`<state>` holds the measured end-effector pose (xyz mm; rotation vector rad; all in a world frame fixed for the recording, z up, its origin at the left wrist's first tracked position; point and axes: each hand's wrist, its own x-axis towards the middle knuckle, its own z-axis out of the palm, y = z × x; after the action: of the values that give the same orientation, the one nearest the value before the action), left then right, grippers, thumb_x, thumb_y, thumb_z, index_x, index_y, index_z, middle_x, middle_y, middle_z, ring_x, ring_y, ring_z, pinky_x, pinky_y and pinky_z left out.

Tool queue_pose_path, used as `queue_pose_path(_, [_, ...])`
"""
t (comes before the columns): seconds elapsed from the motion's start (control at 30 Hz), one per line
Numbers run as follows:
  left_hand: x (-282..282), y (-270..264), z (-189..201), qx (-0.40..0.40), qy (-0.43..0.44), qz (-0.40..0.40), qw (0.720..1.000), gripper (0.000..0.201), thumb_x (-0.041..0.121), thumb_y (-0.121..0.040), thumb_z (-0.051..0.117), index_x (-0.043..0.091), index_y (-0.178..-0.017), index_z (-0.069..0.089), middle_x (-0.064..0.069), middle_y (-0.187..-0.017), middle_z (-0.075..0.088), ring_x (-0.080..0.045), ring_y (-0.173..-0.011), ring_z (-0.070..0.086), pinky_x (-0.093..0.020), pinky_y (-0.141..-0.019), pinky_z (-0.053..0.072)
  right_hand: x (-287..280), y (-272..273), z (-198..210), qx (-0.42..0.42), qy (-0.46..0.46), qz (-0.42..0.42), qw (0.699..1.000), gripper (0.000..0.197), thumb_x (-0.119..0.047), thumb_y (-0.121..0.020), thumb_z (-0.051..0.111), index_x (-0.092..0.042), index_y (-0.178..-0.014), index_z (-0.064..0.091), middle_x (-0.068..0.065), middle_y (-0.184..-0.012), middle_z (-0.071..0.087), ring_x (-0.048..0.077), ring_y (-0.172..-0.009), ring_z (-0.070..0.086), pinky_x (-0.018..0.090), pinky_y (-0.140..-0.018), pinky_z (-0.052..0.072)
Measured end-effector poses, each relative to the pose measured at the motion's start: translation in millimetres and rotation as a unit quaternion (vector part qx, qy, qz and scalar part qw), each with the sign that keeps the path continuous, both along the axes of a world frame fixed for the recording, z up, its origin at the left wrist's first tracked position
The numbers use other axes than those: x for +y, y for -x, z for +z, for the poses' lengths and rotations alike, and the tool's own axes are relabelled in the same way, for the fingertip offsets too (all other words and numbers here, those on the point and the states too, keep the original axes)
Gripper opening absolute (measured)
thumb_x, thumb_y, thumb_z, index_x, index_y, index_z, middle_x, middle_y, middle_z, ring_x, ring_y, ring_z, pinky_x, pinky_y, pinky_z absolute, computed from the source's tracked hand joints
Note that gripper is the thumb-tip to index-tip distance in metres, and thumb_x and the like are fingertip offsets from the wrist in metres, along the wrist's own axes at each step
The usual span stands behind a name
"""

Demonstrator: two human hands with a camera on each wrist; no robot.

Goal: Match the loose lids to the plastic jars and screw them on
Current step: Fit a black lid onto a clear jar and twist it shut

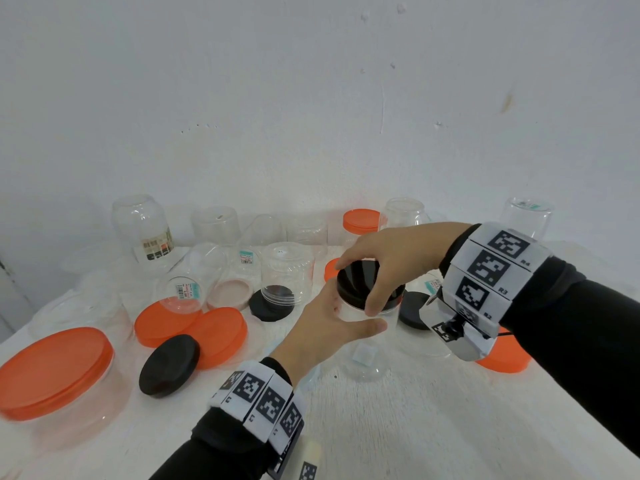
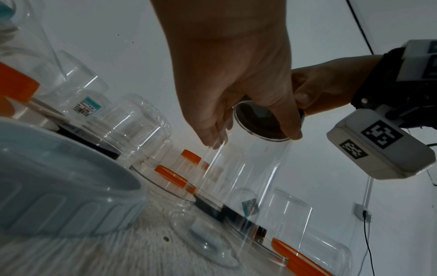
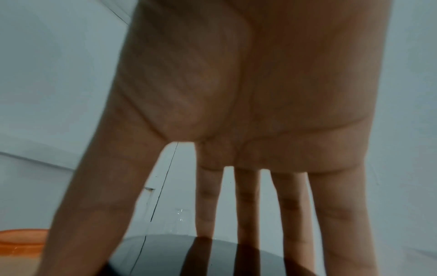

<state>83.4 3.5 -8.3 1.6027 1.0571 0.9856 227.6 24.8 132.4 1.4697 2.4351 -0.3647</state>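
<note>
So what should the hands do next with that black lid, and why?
Probably the right hand should twist the black lid to tighten it. The lid already sits on the mouth of the clear jar, the right hand's fingers wrap its rim from above, and the left hand grips the jar just below. Whether the thread has caught cannot be told.

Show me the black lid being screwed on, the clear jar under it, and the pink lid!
black lid (image 1: 358,277), head view, shiny top.
clear jar (image 1: 367,355), head view, side wall.
pink lid (image 1: 230,293), head view, flat top.
</note>
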Motion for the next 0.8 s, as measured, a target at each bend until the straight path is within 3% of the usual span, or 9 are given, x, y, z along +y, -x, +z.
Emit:
queue_pose_path(0.2, [-0.2, -0.7, -0.2, 0.011, 0.0, -0.007, 1.0, 0.077, 0.036, -0.069, 0.085, 0.049, -0.131, 0.042, 0.031, -0.126, 0.056, 0.013, -0.12, 0.048, -0.011, -0.09, 0.038, -1.5, 1.4, -9.9, 0.013, -0.053, -0.031, 0.998, 0.075, -0.071, -0.069, 0.066, -0.032, -0.131, 0.049, -0.012, -0.116, 0.052, 0.014, -0.104, 0.056, 0.036, -0.089, 0.053])
queue_pose_path(0.27, [-0.1, -0.6, -0.2, 0.009, -0.002, -0.006, 1.0, 0.078, 0.035, -0.069, 0.085, 0.046, -0.133, 0.043, 0.029, -0.128, 0.056, 0.01, -0.122, 0.048, -0.014, -0.094, 0.038, -1.1, 0.3, -9.6, 0.009, -0.053, -0.03, 0.998, 0.078, -0.07, -0.069, 0.066, -0.033, -0.135, 0.047, -0.013, -0.119, 0.05, 0.012, -0.108, 0.051, 0.037, -0.094, 0.049])
queue_pose_path(0.33, [0.0, -0.8, -0.5, 0.002, -0.001, 0.001, 1.0, 0.079, 0.036, -0.066, 0.086, 0.042, -0.133, 0.045, 0.026, -0.127, 0.057, 0.008, -0.121, 0.049, -0.018, -0.099, 0.038, -0.9, -1.3, -6.1, 0.011, -0.025, -0.02, 0.999, 0.083, -0.061, -0.069, 0.073, -0.039, -0.141, 0.039, -0.013, -0.135, 0.043, 0.013, -0.122, 0.043, 0.04, -0.103, 0.042])
queue_pose_path(0.47, [0.5, -1.0, -0.6, 0.003, -0.001, 0.004, 1.0, 0.08, 0.041, -0.062, 0.086, 0.044, -0.131, 0.045, 0.029, -0.124, 0.058, 0.013, -0.117, 0.049, -0.014, -0.094, 0.036, -1.1, -1.8, -2.1, 0.01, 0.0, 0.005, 1.0, 0.081, -0.05, -0.071, 0.077, -0.044, -0.142, 0.038, -0.014, -0.139, 0.04, 0.014, -0.131, 0.038, 0.042, -0.107, 0.038])
queue_pose_path(0.53, [1.5, -0.9, -1.4, 0.004, 0.002, 0.001, 1.0, 0.082, 0.044, -0.061, 0.086, 0.044, -0.132, 0.044, 0.029, -0.126, 0.057, 0.01, -0.12, 0.049, -0.017, -0.097, 0.037, -2.2, -1.2, -4.1, 0.011, -0.013, 0.004, 1.0, 0.073, -0.056, -0.072, 0.074, -0.038, -0.137, 0.045, -0.014, -0.131, 0.046, 0.014, -0.123, 0.045, 0.04, -0.102, 0.043])
queue_pose_path(0.6, [1.9, -0.6, -2.3, 0.006, 0.004, 0.0, 1.0, 0.082, 0.041, -0.065, 0.086, 0.043, -0.135, 0.044, 0.03, -0.128, 0.055, 0.009, -0.123, 0.046, -0.017, -0.099, 0.036, -4.6, 1.6, -9.6, 0.012, -0.052, -0.006, 0.999, 0.06, -0.067, -0.074, 0.065, -0.029, -0.12, 0.056, -0.011, -0.11, 0.055, 0.015, -0.104, 0.056, 0.034, -0.087, 0.051])
queue_pose_path(0.67, [1.7, -0.3, -2.1, 0.014, -0.001, 0.002, 1.0, 0.077, 0.039, -0.069, 0.085, 0.043, -0.135, 0.046, 0.036, -0.124, 0.052, 0.016, -0.121, 0.042, -0.013, -0.094, 0.033, -6.9, 3.5, -15.4, 0.005, -0.099, -0.023, 0.995, 0.062, -0.075, -0.074, 0.056, -0.022, -0.107, 0.059, -0.006, -0.095, 0.057, 0.014, -0.088, 0.058, 0.029, -0.074, 0.05])
queue_pose_path(0.7, [1.4, -0.2, -1.8, 0.016, -0.002, 0.002, 1.0, 0.075, 0.039, -0.07, 0.085, 0.043, -0.134, 0.047, 0.039, -0.122, 0.052, 0.019, -0.12, 0.042, -0.011, -0.092, 0.033, -7.3, 3.1, -16.7, 0.007, -0.106, -0.028, 0.994, 0.064, -0.076, -0.074, 0.055, -0.021, -0.106, 0.059, -0.006, -0.094, 0.057, 0.014, -0.086, 0.058, 0.029, -0.074, 0.05])
queue_pose_path(0.8, [0.6, -0.5, -1.8, 0.01, 0.001, 0.003, 1.0, 0.08, 0.039, -0.067, 0.086, 0.044, -0.135, 0.044, 0.031, -0.127, 0.055, 0.012, -0.121, 0.047, -0.017, -0.098, 0.037, -5.7, -1.0, -11.5, 0.021, -0.041, -0.024, 0.999, 0.068, -0.068, -0.074, 0.064, -0.029, -0.128, 0.051, -0.011, -0.113, 0.053, 0.014, -0.108, 0.054, 0.035, -0.091, 0.049])
